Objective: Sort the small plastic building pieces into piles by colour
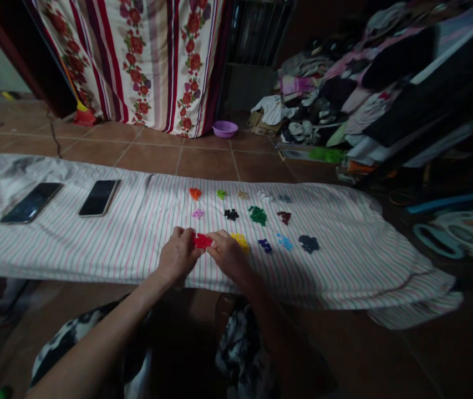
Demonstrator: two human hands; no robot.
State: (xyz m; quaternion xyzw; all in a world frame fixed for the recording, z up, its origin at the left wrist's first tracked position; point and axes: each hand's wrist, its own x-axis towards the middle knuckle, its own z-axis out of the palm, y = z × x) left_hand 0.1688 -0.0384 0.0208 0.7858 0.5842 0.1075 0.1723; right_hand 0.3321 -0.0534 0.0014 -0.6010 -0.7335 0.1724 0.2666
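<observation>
A small heap of red pieces (202, 241) lies on the striped cloth (136, 235), between my two hands. My left hand (178, 252) is at the heap's left side, its fingers curled and closed at the red edge. From the right, my right hand (225, 250) has thumb and fingers pinched at the other edge of the heap. Single pieces in the fingertips are too small to make out. Yellow pieces (240, 242) lie just beyond my right hand, which partly covers them. Dark blue pieces (265, 245), light blue pieces (285, 241) and dark grey pieces (309, 244) continue that row.
Behind are pink pieces (198, 213), black pieces (231, 214), green pieces (257, 215) and brown pieces (284, 217). Farther back sit orange pieces (195, 193) and other small heaps. Two phones (98, 198) rest at left. A purple basin (225, 129) stands on the floor.
</observation>
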